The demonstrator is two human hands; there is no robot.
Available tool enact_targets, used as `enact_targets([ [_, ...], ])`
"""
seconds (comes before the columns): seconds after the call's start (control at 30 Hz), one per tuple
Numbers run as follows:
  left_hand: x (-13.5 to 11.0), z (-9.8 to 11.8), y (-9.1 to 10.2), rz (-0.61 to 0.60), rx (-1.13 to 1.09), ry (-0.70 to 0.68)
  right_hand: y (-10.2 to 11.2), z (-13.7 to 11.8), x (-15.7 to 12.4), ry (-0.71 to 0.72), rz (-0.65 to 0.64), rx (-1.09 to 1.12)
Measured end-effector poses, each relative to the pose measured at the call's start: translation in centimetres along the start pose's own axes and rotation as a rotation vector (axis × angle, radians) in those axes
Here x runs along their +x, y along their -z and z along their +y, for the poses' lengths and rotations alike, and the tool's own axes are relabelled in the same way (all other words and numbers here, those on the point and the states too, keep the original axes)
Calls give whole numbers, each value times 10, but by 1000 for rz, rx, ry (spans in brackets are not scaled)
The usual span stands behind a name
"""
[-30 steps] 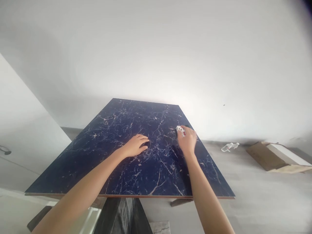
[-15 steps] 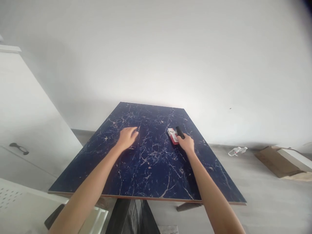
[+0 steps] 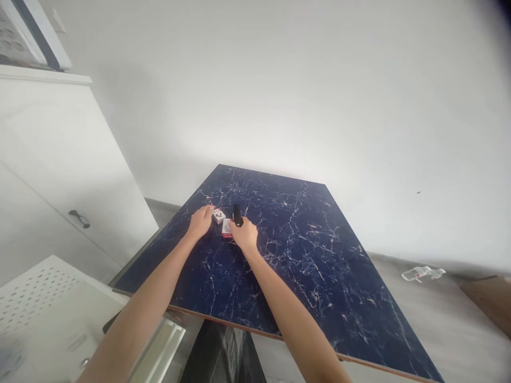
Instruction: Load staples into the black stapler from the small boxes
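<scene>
A dark blue marble-patterned slab (image 3: pixel 303 255) lies flat like a tabletop. My right hand (image 3: pixel 244 235) rests on it near its far left part, gripping a small black object (image 3: pixel 237 214) and a red and white pack (image 3: pixel 227 227) partly under the fingers. My left hand (image 3: pixel 200 220) lies beside it, its fingertips touching a second small red and white box (image 3: pixel 218 215). Both boxes sit on the slab, close together.
A white cabinet (image 3: pixel 59 159) with a dark handle (image 3: pixel 79 218) stands at the left. A white perforated panel (image 3: pixel 43 303) lies at the lower left. A crushed plastic bottle (image 3: pixel 422 273) lies on the grey floor at the right. A dark support (image 3: pixel 223 354) shows beneath the slab.
My right hand slid the black object and the red and white pack leftwards across the slab to my left hand. A second small box now shows at my left fingertips. The view turned left.
</scene>
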State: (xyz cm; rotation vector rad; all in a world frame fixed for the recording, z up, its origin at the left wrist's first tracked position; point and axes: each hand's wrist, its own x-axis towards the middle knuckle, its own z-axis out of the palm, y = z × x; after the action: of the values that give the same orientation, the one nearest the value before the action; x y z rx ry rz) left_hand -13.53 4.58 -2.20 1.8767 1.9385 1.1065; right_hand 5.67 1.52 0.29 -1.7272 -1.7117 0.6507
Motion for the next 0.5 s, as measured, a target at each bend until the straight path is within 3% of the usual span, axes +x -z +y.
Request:
enact_targets([
  [0.2,1,0,11,-51,-2,34,-30,-26,-4,99,-136,94],
  [0.37,1,9,20,-49,59,0,-18,-22,28,-6,-135,158],
  [0.5,-12,34,11,45,246,-94,-15,-18,61,85,-146,310],
])
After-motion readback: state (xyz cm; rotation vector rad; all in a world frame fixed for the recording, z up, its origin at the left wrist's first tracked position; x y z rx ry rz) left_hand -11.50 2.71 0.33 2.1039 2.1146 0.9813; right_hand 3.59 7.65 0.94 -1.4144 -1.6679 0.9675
